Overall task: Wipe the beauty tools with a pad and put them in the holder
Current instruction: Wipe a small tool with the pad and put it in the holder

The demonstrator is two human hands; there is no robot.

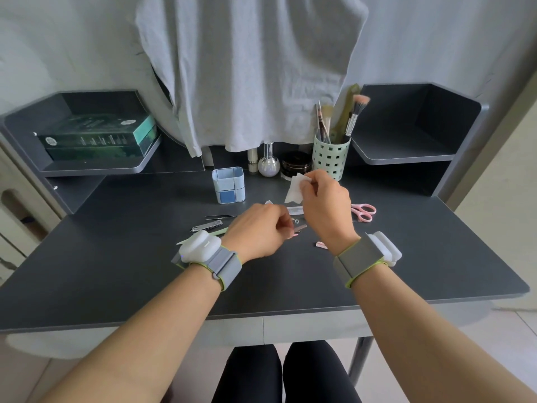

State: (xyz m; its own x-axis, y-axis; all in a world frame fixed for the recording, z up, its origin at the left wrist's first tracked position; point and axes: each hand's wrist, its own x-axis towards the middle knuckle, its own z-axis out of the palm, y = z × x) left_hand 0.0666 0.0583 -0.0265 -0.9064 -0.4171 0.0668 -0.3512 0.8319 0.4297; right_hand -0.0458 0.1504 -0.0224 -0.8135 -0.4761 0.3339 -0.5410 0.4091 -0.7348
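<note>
My right hand (325, 205) pinches a white pad (295, 189) above the middle of the dark desk (116, 271). My left hand (258, 231) pinches a small metal tool (300, 228) just above the desk surface. A pale green perforated holder (331, 159) stands at the back with several brushes and tools in it. On the desk lie pink scissors (364, 212), a nail clipper (206, 226), dark tweezers (220, 217), a pale green stick (219, 231) partly under my left wrist, and a small pink tool (320, 244) by my right wrist.
A light blue box-shaped container (228, 184) stands left of centre. Behind it are a round glass bottle (268, 164), a slim bottle (252, 161) and a dark jar (296, 165). A green box (98, 138) fills the left shelf. Grey cloth (250, 68) hangs above.
</note>
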